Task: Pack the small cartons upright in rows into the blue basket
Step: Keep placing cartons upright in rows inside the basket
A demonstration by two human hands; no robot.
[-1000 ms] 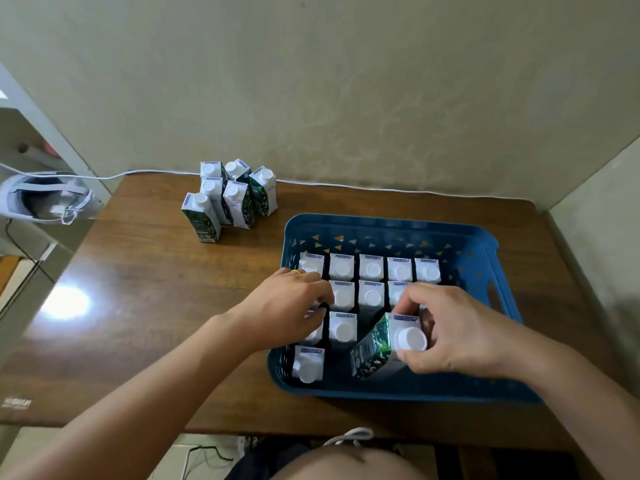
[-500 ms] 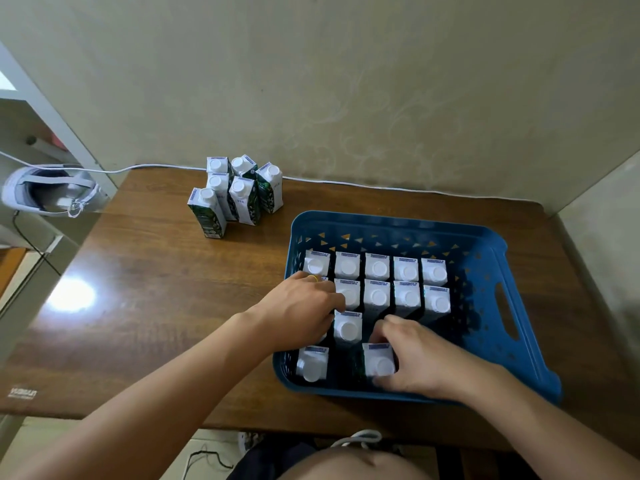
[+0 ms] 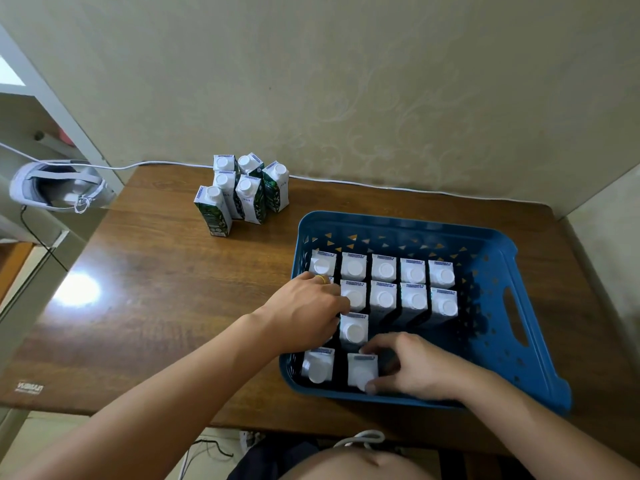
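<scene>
Tilted a second ago, carton point(image 3: 362, 370) now upright in basket's point(image 3: 491, 344) near row, right hand point(image 3: 412, 365) pinching it with curled fingers. Left hand point(image 3: 304, 315), fingers curled over cartons on basket's left side; grip hidden. Two full rows point(image 3: 384, 282) stand behind. Six loose cartons point(image 3: 242, 194) at table's point(image 3: 145, 289) far edge.

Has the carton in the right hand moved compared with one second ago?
Yes. The carton was tilted above the basket; now it stands upright in the near row, right hand gripping it.
</scene>
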